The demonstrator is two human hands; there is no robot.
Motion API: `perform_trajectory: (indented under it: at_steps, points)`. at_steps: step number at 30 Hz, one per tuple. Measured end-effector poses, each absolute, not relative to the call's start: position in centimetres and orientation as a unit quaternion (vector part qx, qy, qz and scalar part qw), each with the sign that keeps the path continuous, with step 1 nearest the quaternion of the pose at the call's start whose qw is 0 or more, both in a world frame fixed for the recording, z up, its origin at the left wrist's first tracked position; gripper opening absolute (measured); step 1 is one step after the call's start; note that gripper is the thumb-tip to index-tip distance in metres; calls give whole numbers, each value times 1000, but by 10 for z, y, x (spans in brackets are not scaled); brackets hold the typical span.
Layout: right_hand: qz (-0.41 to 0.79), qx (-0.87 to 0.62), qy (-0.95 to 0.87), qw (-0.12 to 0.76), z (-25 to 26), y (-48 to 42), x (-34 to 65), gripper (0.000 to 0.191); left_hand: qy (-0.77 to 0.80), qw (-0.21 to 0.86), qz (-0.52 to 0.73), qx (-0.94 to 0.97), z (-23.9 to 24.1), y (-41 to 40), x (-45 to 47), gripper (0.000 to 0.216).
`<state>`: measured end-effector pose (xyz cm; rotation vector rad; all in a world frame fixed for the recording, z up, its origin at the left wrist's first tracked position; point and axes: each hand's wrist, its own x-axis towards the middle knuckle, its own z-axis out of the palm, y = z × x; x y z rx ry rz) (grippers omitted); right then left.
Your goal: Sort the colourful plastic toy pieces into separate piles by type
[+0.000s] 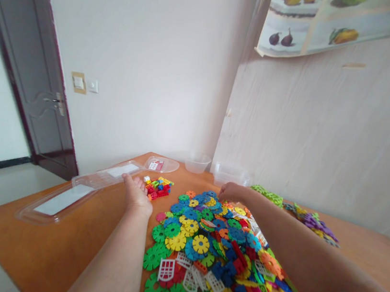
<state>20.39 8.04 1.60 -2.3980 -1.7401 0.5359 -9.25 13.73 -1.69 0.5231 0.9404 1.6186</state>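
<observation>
My left hand reaches out on the left, palm turned inward with thumb and fingers apart, and I see nothing held in it. Just beyond its fingers lies a small heap of red, yellow, blue and green building blocks. At the far end of a large mixed pile, my right hand is curled with the fingers bent down; whatever they may hold is hidden. That pile contains notched plastic flower discs in several colours, white lattice window pieces and blocks.
Clear plastic lids lie along the left table edge. A round clear bowl and a rectangular clear container stand at the back by the wall. Green pieces and purple pieces lie beyond my right forearm on the orange-brown table.
</observation>
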Motion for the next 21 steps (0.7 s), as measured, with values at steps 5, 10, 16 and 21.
perform_trajectory:
  at_steps: [5, 10, 16, 21]
  points:
    - [160, -801, -574, 57, 25, 81, 198, 10, 400, 564, 689, 216, -19, 139, -92, 88]
    - [163, -793, -587, 14, 30, 82, 192, 16, 399, 566, 691, 205, -23, 145, -92, 87]
    - [164, -784, -598, -32, 31, 80, 188, 21, 399, 566, 691, 208, -26, 148, -92, 88]
    - [154, -790, -593, -23, 32, 80, 190, 15, 394, 566, 696, 202, -24, 145, -91, 88]
